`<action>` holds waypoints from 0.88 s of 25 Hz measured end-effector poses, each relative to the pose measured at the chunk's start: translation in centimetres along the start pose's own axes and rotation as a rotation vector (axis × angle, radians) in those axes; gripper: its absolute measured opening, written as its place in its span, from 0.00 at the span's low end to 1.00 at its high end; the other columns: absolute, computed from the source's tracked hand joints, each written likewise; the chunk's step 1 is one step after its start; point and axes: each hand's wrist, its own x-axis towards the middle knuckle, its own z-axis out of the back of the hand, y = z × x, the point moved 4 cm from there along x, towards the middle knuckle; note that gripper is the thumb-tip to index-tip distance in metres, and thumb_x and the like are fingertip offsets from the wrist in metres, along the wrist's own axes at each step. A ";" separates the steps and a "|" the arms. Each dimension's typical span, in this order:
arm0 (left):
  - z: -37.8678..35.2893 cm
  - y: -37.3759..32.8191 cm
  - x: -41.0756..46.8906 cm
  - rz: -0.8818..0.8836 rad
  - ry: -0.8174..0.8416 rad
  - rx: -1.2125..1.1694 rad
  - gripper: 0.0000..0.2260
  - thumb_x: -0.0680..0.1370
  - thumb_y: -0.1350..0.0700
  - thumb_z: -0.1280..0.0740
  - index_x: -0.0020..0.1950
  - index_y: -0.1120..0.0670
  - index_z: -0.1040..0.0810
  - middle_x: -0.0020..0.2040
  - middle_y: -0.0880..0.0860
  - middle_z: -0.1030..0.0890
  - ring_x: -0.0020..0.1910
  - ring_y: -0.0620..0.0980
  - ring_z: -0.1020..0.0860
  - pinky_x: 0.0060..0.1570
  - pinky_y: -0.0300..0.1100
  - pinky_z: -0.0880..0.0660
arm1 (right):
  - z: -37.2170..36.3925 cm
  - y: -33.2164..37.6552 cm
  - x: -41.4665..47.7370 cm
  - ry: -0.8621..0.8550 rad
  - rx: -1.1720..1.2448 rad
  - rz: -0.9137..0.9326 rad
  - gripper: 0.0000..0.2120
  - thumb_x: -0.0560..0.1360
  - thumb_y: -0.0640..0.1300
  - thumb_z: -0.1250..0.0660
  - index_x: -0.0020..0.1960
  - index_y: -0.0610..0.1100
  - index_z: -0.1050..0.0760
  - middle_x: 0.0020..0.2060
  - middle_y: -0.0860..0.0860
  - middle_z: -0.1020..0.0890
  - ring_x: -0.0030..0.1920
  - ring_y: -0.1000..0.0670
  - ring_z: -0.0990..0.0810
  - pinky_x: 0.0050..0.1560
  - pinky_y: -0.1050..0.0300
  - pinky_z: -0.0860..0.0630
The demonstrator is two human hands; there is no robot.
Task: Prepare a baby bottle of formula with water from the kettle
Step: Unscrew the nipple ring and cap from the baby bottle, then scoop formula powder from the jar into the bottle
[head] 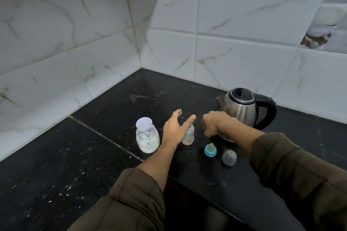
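The small clear baby bottle (189, 137) stands open-topped on the black counter (93, 155). My left hand (173, 130) is spread just left of it, fingers straight, with the thumb across the bottle's neck. Above the counter to the bottle's right hovers my right hand (212, 124), its fingers loosely bent downward and holding nothing. Behind that hand stands the steel kettle (242, 108) with its black lid and handle. The blue-ringed teat (210, 150) and the clear dome cap (229, 157) lie in front of the kettle. The formula jar (147, 138), with a scoop inside, stands to the left.
Marble-look tiled walls (75, 52) meet in a corner behind the counter. The counter's front edge (197, 189) runs diagonally below the cap and under my right forearm. A seam crosses the counter left of the jar.
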 end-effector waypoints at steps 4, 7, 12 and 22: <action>2.4 -2.0 0.7 -0.054 -0.073 -0.004 0.44 0.70 0.19 0.41 0.76 0.47 0.29 0.72 0.45 0.22 0.71 0.46 0.25 0.71 0.52 0.28 | 3.0 0.7 0.5 -0.076 0.028 0.006 0.15 0.73 0.55 0.30 0.57 0.51 0.18 0.52 0.48 0.17 0.52 0.45 0.17 0.49 0.52 0.20; 5.1 -2.5 0.9 -0.116 -0.230 0.028 0.28 0.81 0.32 0.42 0.73 0.49 0.25 0.66 0.47 0.19 0.66 0.50 0.22 0.68 0.52 0.26 | 4.6 1.4 0.8 -0.186 0.027 0.024 0.11 0.73 0.53 0.30 0.54 0.51 0.18 0.52 0.48 0.16 0.53 0.44 0.17 0.48 0.53 0.22; 10.9 -1.4 0.8 -0.156 -0.375 0.212 0.25 0.84 0.36 0.44 0.71 0.51 0.23 0.64 0.49 0.18 0.65 0.50 0.22 0.66 0.50 0.26 | 7.1 5.3 1.8 -0.325 0.214 0.147 0.05 0.73 0.50 0.31 0.48 0.52 0.20 0.49 0.53 0.16 0.52 0.45 0.18 0.49 0.53 0.23; 16.1 7.7 -3.0 0.146 -0.101 0.161 0.56 0.56 0.23 0.25 0.78 0.49 0.31 0.70 0.44 0.22 0.69 0.44 0.25 0.69 0.42 0.30 | 6.7 15.7 3.3 -0.232 0.170 0.520 0.17 0.75 0.41 0.35 0.60 0.52 0.17 0.56 0.53 0.16 0.59 0.47 0.20 0.54 0.51 0.22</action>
